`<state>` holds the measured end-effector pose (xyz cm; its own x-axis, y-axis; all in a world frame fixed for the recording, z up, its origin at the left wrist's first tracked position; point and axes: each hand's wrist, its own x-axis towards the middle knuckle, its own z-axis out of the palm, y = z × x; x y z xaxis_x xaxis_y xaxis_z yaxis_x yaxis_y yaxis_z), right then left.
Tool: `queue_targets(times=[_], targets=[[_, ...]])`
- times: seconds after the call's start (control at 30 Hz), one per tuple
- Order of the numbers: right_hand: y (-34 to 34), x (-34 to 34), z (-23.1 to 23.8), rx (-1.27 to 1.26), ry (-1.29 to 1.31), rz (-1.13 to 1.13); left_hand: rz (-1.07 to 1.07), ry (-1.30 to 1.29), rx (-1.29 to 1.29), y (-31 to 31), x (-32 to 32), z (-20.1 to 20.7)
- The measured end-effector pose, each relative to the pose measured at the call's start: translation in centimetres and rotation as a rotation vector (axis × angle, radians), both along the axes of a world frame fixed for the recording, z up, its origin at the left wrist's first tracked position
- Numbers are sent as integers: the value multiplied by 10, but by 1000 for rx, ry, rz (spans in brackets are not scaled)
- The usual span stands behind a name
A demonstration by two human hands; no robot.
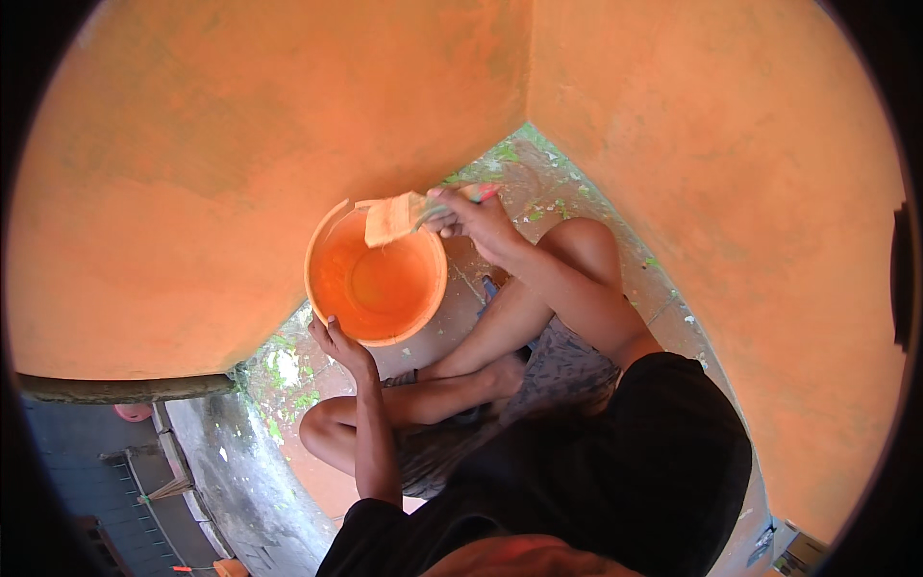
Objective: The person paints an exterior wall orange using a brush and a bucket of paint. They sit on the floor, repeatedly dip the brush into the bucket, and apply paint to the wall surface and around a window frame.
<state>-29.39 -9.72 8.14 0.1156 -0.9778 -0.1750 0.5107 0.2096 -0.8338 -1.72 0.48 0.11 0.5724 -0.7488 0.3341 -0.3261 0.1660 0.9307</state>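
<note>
My right hand (466, 216) is closed around the handle of a wide paintbrush (389, 219), whose bristles are coated in pale orange. The brush head is over the far rim of an orange bucket (423, 322); I cannot tell whether it touches the rim. Orange paint (373, 281) shows at the bottom of the bucket. My left hand (341, 344) grips the bucket's near left rim, thumb on the inner side and the other fingers mostly hidden outside. The bucket is tilted, its mouth facing me.
Orange walls (240, 173) rise ahead and on the right (731, 240), meeting in a corner behind the bucket. My crossed legs (461, 394) rest on the tiled floor (548, 183), which is spattered green and white along the wall's foot. A grey ledge (231, 462) lies at lower left.
</note>
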Motion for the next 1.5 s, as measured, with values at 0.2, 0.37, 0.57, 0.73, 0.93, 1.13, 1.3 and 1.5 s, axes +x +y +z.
queue_targets(times=[0.2, 0.37, 0.57, 0.73, 0.93, 1.13, 1.3, 1.5], targets=[[-65, -124, 20, -165, -142, -493, 29, 120, 16, -3, 17, -6], [-97, -198, -47, 76, -131, -557, 49, 204, -3, -11, 33, -27], [-119, -194, -160, 140, -106, -844, 58, 313, 9, -13, 63, -50], [-139, -179, -201, 149, -177, -866, 72, 233, -8, -10, 63, -54], [-164, -174, -212, 87, -182, -860, 97, 317, -36, -8, 52, -45], [-185, -164, -180, 95, -148, -876, 103, 360, -30, -9, 52, -46], [-195, -163, -84, -11, -125, -809, 91, 249, -23, -8, 62, -57], [-193, -186, 61, -367, -193, -712, 81, 355, -2, -12, 59, -53]])
